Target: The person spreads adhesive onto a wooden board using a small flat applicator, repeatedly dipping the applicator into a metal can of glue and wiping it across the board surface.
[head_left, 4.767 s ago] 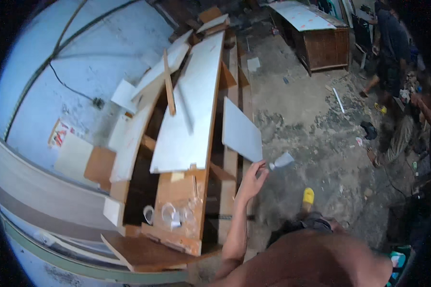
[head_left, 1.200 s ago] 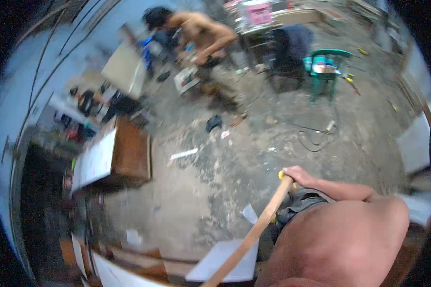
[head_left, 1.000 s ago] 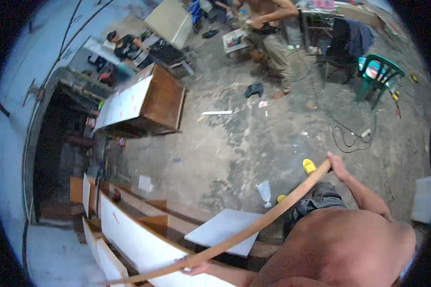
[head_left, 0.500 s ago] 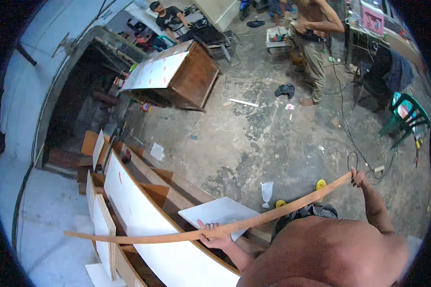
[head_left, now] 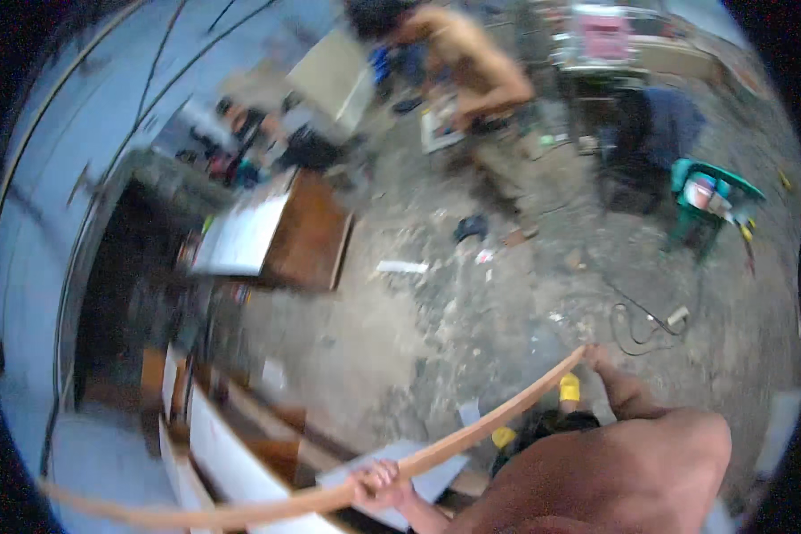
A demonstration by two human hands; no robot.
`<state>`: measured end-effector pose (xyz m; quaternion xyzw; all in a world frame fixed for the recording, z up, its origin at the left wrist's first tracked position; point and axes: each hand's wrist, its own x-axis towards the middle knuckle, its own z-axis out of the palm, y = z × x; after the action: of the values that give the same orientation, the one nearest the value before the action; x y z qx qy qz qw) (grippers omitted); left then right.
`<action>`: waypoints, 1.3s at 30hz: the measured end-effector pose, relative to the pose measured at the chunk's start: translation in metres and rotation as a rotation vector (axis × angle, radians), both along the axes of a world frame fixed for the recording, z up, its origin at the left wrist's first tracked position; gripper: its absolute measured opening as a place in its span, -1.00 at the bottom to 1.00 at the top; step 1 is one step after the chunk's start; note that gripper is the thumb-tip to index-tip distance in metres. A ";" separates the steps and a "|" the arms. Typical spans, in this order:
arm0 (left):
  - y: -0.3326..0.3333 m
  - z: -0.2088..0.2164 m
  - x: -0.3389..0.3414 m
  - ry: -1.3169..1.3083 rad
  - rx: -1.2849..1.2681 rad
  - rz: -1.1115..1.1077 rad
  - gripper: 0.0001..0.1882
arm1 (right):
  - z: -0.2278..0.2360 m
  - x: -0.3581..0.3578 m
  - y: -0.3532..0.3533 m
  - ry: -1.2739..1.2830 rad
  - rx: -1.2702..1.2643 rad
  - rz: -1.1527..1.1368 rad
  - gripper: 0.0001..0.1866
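Observation:
A long, thin wooden strip (head_left: 507, 410) spans the lower part of the view, looking curved, from the wall side at left to my right hand. My left hand (head_left: 381, 485) grips it along its length, with fingers wrapped over it, above a white panel (head_left: 418, 463). My right hand (head_left: 591, 354) is closed at the strip's far right end; its fingers are blurred. Below the strip at left lie white-faced wooden boards (head_left: 231, 445) with brown inner compartments.
A brown cabinet (head_left: 307, 236) with a white top stands ahead at left. A shirtless co-worker (head_left: 472, 67) leans beyond it. At right are a green plastic chair (head_left: 696, 209) holding items and a looped cable (head_left: 627, 329). Yellow footwear (head_left: 570, 387) shows below the strip.
My view has swung, so the room appears lower and farther left. Both hands still hold the strip, which has shifted left and down in the picture. The co-worker now leans forward.

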<state>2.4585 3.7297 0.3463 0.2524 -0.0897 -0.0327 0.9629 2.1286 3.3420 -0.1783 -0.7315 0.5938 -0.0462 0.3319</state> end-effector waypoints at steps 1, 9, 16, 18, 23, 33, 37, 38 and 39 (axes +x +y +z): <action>-0.001 0.012 -0.008 -0.071 0.137 0.001 -0.76 | 0.013 0.044 0.043 0.086 0.098 0.065 -0.69; -0.115 -0.032 -0.006 -0.537 0.182 -0.267 -0.77 | 0.072 -0.028 0.022 0.097 0.269 0.070 -0.42; -0.126 -0.009 0.011 -0.544 0.323 -0.441 -0.87 | 0.126 -0.053 0.066 0.193 0.236 -0.157 -0.53; -0.123 -0.014 0.020 -0.435 0.361 -0.568 -0.89 | 0.134 -0.054 0.106 0.106 0.306 -0.243 -0.51; -0.154 -0.048 0.030 -0.484 0.261 -0.656 -0.89 | 0.082 -0.110 0.166 0.272 0.384 -0.115 -0.51; -0.093 -0.084 0.084 -0.719 0.453 -0.625 -0.92 | 0.144 0.067 0.226 -0.467 0.407 -0.549 -0.56; -0.084 -0.105 0.096 -0.813 0.571 -0.648 -0.90 | 0.278 0.156 0.162 -0.699 0.006 -0.132 -0.61; -0.081 -0.114 0.102 -0.824 0.595 -0.667 -0.89 | 0.353 0.190 0.159 -0.748 0.020 -0.042 -0.61; -0.080 -0.117 0.107 -0.837 0.619 -0.685 -0.89 | 0.428 0.224 0.155 -0.802 0.038 0.046 -0.60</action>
<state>2.5653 3.6500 0.2290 0.4679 -0.5220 -0.2625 0.6631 2.3521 3.4971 0.2499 -0.6622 0.4016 -0.3093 0.5518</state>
